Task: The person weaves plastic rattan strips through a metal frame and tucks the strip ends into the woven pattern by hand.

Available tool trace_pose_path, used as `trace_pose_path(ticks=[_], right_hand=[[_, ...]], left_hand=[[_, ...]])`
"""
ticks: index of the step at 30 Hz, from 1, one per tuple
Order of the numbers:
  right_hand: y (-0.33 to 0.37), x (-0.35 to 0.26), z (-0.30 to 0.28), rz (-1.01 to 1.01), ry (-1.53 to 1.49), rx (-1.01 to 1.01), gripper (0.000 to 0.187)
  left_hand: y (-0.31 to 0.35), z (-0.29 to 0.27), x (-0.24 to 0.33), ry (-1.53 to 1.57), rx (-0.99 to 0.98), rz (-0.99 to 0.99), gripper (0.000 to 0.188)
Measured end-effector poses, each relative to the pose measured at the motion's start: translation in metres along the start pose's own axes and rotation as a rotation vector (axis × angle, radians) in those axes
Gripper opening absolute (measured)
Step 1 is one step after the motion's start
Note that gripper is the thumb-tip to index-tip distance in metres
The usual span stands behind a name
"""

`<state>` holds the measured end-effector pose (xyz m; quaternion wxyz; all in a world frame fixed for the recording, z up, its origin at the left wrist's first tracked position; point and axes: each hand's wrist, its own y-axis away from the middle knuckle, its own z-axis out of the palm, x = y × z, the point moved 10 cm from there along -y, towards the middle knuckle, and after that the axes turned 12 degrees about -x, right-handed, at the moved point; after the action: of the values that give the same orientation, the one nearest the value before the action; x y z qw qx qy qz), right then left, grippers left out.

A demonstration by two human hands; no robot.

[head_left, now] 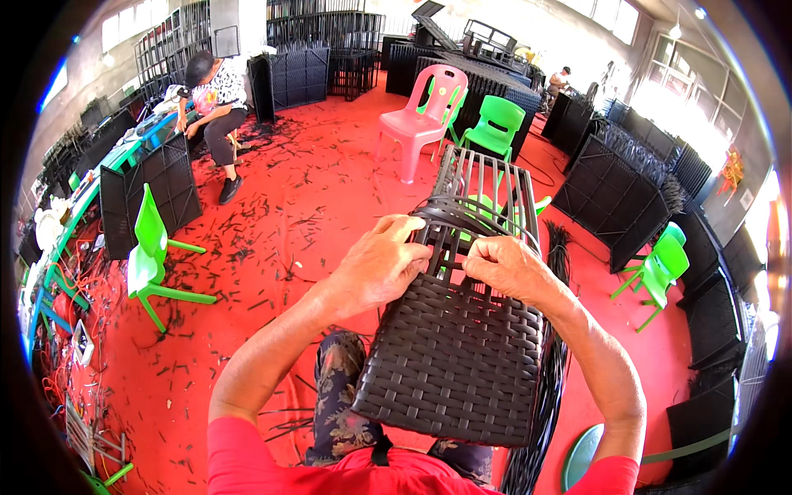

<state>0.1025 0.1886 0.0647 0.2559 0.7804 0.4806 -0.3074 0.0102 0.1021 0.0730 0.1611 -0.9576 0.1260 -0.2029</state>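
A black frame (518, 206) with long parallel bars leans over my lap. Its near part is a woven panel (454, 355) of flat black strips, and the far part shows bare bars. At the weaving's upper edge, my left hand (379, 262) pinches a black weaving strip (446, 266) by the frame's left side. My right hand (513, 268) closes on the strip a little to the right, its fingertips partly hidden. Beyond both hands, a loose loop of black strips (462, 213) lies across the bars.
Long black strips (540, 412) hang along the frame's right side. A pink chair (417, 120) and green chairs (495, 124) stand ahead; another green chair (153, 256) is left. Strip scraps litter the red floor (272, 206). A person (219, 107) works at the far left. Black panels (615, 198) stand right.
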Motion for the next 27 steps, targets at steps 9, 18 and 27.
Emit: trace_pose_path(ticks=[9,18,27], right_hand=[[-0.002,-0.003,0.004,0.041,0.084,0.019,0.029],[0.006,-0.001,0.002,0.056,-0.086,0.096,0.02],[-0.011,-0.021,-0.007,0.067,-0.023,0.054,0.025]], left_hand=[[-0.021,0.017,-0.017,-0.012,-0.109,0.14,0.023],[0.014,0.024,-0.083,1.28,0.148,-0.229,0.007],[0.031,0.024,-0.071,1.212,0.419,-0.032,0.014]])
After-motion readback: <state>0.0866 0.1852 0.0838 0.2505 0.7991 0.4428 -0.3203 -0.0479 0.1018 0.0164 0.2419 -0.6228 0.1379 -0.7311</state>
